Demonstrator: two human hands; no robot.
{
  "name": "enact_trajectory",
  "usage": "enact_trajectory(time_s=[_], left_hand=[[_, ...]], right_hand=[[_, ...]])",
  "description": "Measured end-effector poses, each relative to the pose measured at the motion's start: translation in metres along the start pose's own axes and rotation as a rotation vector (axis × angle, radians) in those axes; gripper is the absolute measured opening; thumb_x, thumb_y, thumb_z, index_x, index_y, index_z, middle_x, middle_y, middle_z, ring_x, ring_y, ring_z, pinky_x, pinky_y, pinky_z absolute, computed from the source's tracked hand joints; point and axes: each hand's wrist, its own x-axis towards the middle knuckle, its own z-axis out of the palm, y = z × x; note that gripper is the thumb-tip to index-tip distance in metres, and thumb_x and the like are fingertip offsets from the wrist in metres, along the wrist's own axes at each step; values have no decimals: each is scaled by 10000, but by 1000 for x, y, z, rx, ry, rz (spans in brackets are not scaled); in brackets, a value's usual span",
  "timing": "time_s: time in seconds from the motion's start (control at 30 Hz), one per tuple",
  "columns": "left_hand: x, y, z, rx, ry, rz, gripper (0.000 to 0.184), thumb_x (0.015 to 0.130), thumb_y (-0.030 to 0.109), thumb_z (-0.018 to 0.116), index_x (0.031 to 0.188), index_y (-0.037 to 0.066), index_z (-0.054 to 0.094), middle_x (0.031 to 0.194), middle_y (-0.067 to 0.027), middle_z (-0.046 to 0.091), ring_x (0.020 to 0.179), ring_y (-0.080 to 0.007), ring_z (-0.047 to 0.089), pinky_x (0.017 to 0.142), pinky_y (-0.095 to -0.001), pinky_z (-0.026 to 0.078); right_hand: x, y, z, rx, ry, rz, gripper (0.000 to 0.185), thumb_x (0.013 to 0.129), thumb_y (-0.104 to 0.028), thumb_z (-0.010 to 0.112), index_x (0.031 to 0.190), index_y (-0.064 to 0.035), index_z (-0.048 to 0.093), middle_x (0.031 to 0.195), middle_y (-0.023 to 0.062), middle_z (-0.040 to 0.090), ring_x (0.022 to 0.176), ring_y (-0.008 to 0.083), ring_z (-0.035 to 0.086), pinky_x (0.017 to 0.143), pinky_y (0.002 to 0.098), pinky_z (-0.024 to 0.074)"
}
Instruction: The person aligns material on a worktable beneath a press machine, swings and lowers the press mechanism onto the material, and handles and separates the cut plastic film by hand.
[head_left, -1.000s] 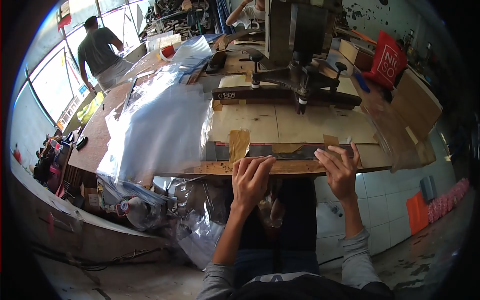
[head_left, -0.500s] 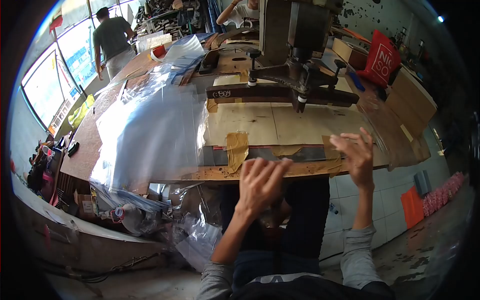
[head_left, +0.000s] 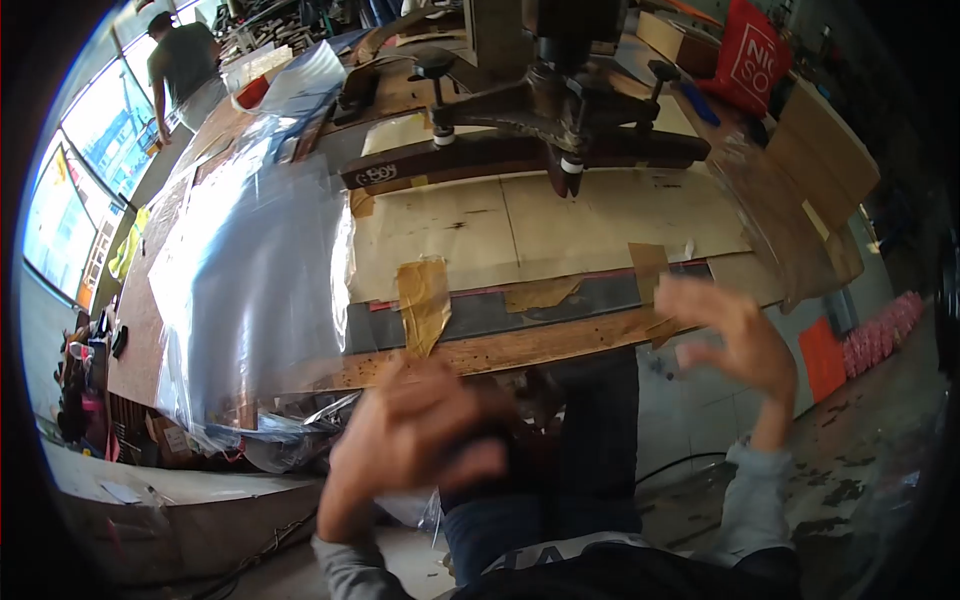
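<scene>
My left grip [head_left: 412, 430], blurred, had its thumb apart from the fingers; my right grip [head_left: 735, 335] was spread, empty, near brown tape [head_left: 648, 268]. The tan sheet [head_left: 600, 218] lay on the desk [head_left: 540, 336], partly below the dark bar [head_left: 640, 150], tape presumably keeping its front edge from shifting.

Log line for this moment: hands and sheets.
left hand: blurred, nothing visibly held, near table edge | right hand: open, near right tape strip | clear plastic sheets: image left
</scene>
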Motion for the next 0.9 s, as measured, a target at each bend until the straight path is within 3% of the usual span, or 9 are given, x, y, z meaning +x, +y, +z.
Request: enact_trajectory(time_s=[0.07,0.17,0.3,0.43,0.47,0.53,0.6,0.73,0.9], left_hand=[[37,-38,12,332,113,-90,488,832,449,642,1149,80,602,967,-56,611,932,-206,568,843,-391,436],[61,-82,26,418,36,-169,450,833,398,654,1145,81,590,1031,-83,585,1008,-221,535,863,-386,419],[83,-87,10,103,-204,-314,307,775,254,746,1001,74,645,943,-76,615,938,-220,602,864,-358,445],[81,-109,12,-364,4,-497,68,808,61,676,848,19,640,848,-53,649,793,-141,631,745,-300,496],[79,-118,11,-454,81,-402,154,819,20,646,970,8,615,815,-57,654,795,-120,625,730,-272,494],[79,-117,-1,-794,266,-556,338,819,4,666,1137,28,554,840,-97,687,748,-123,648,654,-249,500],[80,-114,-5,-747,485,-477,457,809,-14,680,1217,14,476,826,-112,682,742,-117,637,644,-226,493],[72,-114,-13,-733,723,-440,440,810,29,711,1198,10,505,806,-87,675,708,-97,609,647,-227,487],[71,-109,-13,-457,794,-489,446,852,55,654,1256,15,470,836,-41,619,768,-86,533,725,-225,436]], right_hand=[[28,36,16,-109,164,115,545,769,-382,711,1194,-55,614,1181,102,604,1129,307,541,988,390,419],[48,51,32,-177,188,130,528,734,-331,749,1163,-49,629,1098,97,598,1066,282,541,947,362,437],[60,79,18,-20,-69,231,381,733,-219,773,1039,-30,650,928,70,610,859,195,573,816,320,483],[68,79,7,611,18,452,175,788,-114,737,882,-16,626,782,39,621,691,112,587,637,257,503],[69,78,5,788,55,538,143,803,-93,724,853,-16,614,753,36,624,667,99,598,599,241,504],[73,78,3,926,181,449,191,829,-102,711,952,-19,591,745,66,649,671,125,655,535,225,498],[79,62,-6,954,319,427,241,830,-100,709,1010,-15,572,741,82,658,671,141,673,517,228,500],[86,56,-11,934,449,318,265,830,-144,721,1009,-18,571,780,111,680,638,140,657,511,229,498],[83,48,-12,921,469,241,263,892,-215,649,1045,-7,603,842,127,689,675,157,664,517,238,515]])
